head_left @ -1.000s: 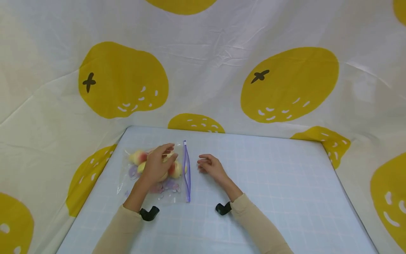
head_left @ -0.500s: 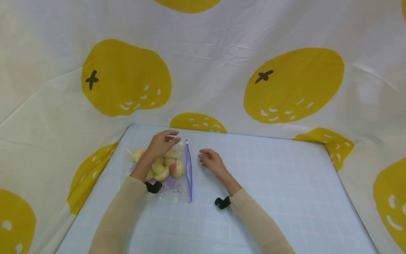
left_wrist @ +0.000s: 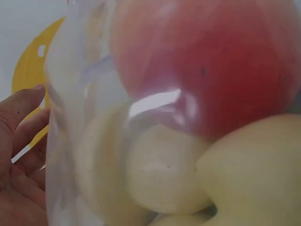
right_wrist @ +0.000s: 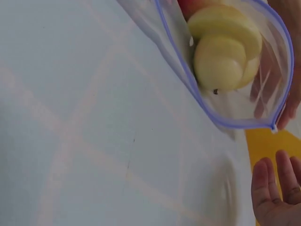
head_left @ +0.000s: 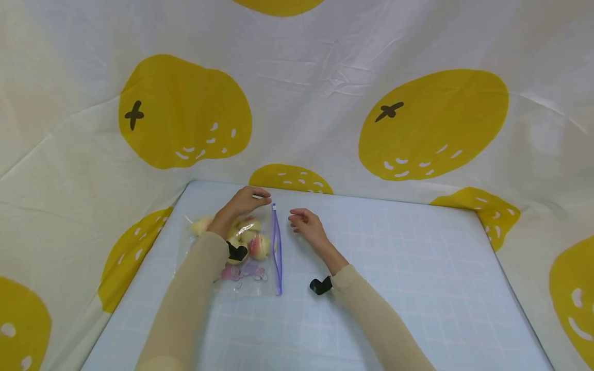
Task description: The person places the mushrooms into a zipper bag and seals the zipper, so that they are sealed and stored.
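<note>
A clear zip bag (head_left: 252, 287) lies on its side at the table's left, several yellow and red apples (head_left: 259, 247) inside it. Its purple zip edge (head_left: 279, 268) faces right, and in the right wrist view the mouth gapes around pale apples (right_wrist: 220, 63). My left hand (head_left: 248, 200) reaches over the bag's far side, fingertips close to the zip's far end; whether they touch it I cannot tell. To the right of the zip hovers my right hand (head_left: 308, 226), its fingers relaxed and holding nothing. Up close, the left wrist view has a red apple (left_wrist: 211, 61) behind plastic.
A light blue checked cloth (head_left: 394, 288) covers the table. Behind and beside it hangs a white curtain (head_left: 301, 103) with big yellow fruit prints. A black wrist mount (head_left: 320, 286) sits at each cuff. Pink and purple prints (head_left: 250, 270) mark the bag's near side.
My left hand has moved from over the middle of the bag away and to the right, toward the zip's far end. My right hand has shifted slightly farther away.
</note>
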Available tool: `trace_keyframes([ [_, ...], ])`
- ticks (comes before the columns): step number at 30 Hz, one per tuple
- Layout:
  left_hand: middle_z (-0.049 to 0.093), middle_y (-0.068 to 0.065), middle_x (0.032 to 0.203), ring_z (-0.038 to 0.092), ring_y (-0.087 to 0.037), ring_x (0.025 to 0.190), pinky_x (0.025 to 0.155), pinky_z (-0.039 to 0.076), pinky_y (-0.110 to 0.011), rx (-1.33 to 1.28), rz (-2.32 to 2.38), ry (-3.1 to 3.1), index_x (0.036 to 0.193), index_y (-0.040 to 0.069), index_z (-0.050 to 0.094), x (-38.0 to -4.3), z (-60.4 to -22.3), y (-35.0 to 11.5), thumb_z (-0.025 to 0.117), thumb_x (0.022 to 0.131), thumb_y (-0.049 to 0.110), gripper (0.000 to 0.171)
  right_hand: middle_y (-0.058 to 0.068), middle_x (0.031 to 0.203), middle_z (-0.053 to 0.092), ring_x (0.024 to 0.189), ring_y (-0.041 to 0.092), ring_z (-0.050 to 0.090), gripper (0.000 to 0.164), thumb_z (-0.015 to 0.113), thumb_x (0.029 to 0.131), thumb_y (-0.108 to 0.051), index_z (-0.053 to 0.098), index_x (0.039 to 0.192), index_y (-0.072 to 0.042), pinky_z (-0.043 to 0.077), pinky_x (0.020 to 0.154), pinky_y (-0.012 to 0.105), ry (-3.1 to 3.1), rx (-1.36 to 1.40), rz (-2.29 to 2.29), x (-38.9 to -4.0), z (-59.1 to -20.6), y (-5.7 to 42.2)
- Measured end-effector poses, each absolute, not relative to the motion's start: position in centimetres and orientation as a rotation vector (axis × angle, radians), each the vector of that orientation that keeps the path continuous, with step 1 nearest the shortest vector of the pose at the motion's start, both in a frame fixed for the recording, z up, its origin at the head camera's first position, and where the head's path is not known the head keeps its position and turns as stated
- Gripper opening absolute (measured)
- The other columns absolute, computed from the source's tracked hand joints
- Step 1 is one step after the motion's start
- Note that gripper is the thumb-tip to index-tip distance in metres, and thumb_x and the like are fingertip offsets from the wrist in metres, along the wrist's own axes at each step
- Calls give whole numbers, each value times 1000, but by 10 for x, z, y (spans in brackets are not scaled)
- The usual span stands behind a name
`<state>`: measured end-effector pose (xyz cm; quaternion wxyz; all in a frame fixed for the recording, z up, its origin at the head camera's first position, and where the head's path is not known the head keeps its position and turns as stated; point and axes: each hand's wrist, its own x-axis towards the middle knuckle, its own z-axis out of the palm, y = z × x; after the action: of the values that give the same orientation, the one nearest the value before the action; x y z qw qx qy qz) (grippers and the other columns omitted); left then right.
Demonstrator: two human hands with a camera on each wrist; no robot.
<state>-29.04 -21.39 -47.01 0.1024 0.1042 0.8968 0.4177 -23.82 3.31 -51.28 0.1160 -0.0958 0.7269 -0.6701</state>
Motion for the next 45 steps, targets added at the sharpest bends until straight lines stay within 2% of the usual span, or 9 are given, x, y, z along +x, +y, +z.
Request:
trace_keyframes([
  [4,69,-12,121,60,-31,117,100,45,-45,333,1184,2656,122,3,71,-294,-475,-215,67,98,27,34,24,117,66,103,38,64,35,58,102,-12,57,131,8,54,88,43,2134,-250,-1972,-245,-514,29],
  [8,70,-11,118,61,-31,115,99,46,-45,369,1134,2653,118,3,73,-292,-473,-215,67,98,25,30,18,111,69,97,30,66,33,60,102,-13,60,128,6,56,83,37,2145,-199,-1984,-254,-521,21],
  [16,72,-6,105,65,-23,93,84,52,-39,348,1151,2588,113,6,75,-295,-478,-214,66,98,25,26,19,109,68,96,34,65,34,62,100,-14,60,127,7,57,77,33,2119,-167,-1986,-265,-525,8],
  [20,72,-6,103,66,-23,91,82,52,-38,352,1170,2577,111,5,75,-296,-480,-214,66,98,23,24,18,107,69,91,29,65,35,64,98,-16,62,125,7,57,76,33,2106,-131,-1985,-268,-526,2],
  [27,72,-4,100,65,-22,90,81,52,-38,324,1162,2572,106,7,76,-294,-479,-212,66,99,23,21,14,102,70,82,20,64,26,66,98,-17,68,115,2,56,72,32,2078,-68,-1996,-269,-524,-10],
  [33,72,-4,98,65,-21,88,78,52,-37,353,1158,2584,105,7,77,-296,-479,-210,66,98,22,19,10,98,70,76,14,61,25,66,98,-18,71,110,3,56,72,35,2090,-52,-2005,-268,-525,-14],
  [45,72,-2,94,65,-20,87,77,51,-36,403,1135,2589,104,8,77,-301,-482,-208,65,99,24,21,5,89,67,73,12,58,23,68,97,-17,73,106,4,55,78,41,2119,-8,-2003,-268,-523,-17],
])
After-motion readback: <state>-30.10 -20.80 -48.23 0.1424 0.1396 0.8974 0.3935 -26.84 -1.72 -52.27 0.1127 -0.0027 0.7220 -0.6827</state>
